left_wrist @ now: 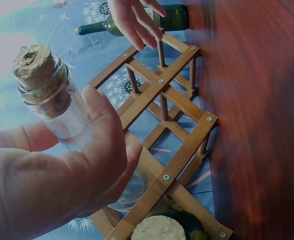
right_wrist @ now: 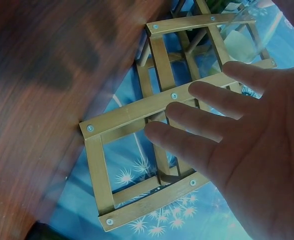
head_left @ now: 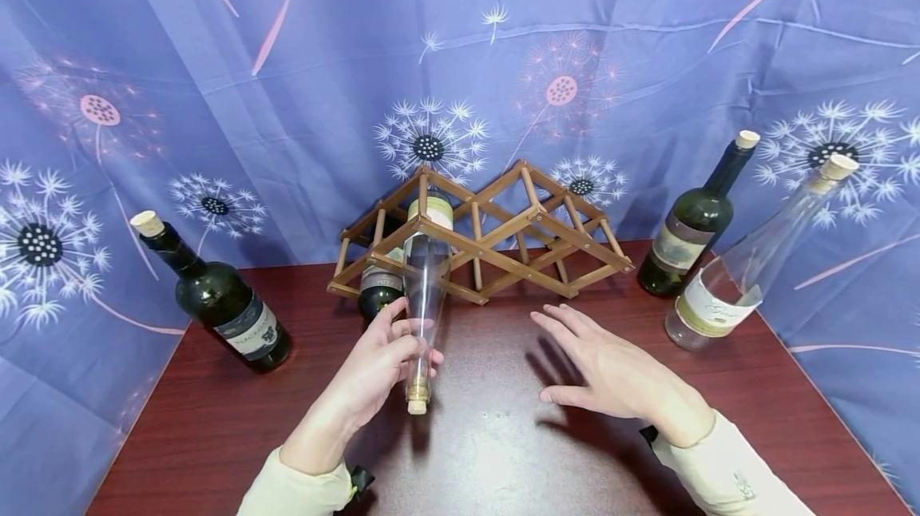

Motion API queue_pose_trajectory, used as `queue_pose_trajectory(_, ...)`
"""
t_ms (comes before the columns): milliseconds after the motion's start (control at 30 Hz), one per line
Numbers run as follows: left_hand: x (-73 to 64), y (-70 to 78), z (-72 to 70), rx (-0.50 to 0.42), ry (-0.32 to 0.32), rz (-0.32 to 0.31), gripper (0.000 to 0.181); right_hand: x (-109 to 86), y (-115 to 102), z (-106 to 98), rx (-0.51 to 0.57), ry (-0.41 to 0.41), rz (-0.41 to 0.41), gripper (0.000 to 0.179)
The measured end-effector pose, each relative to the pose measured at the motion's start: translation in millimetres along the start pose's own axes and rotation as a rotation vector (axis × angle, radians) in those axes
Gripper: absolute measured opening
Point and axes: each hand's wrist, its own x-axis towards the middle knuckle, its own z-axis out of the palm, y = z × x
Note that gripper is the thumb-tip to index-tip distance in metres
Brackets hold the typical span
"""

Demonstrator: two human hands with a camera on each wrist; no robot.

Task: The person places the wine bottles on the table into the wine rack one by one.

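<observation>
Your left hand (head_left: 374, 368) grips the clear bottle (head_left: 426, 292) by its neck, body resting in the wooden rack (head_left: 503, 236); your right hand (head_left: 611, 368) hovers, fingers spread, holding nothing.

The left hand (head_left: 377, 368) holds a clear glass bottle with a cork (head_left: 426, 292), its fat end in the brown wooden crisscross rack (head_left: 496, 240). The right hand (head_left: 607, 368) hovers flat over the dark red table (head_left: 503, 452).

We see a clear glass bottle (head_left: 426, 292) with a cork stopper, lying nearly level, its body resting in a left cell of the wooden lattice rack (head_left: 535, 240), its corked neck pointing toward the near edge, above the table.
</observation>
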Motion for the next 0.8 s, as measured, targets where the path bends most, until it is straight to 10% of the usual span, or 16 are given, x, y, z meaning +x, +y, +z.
queue_pose_trajectory(800,9.6,0.2,-0.7,-0.003,-0.002,0.011,0.089,-0.4,0.1,-0.7,0.002,0.005,-0.004,0.099)
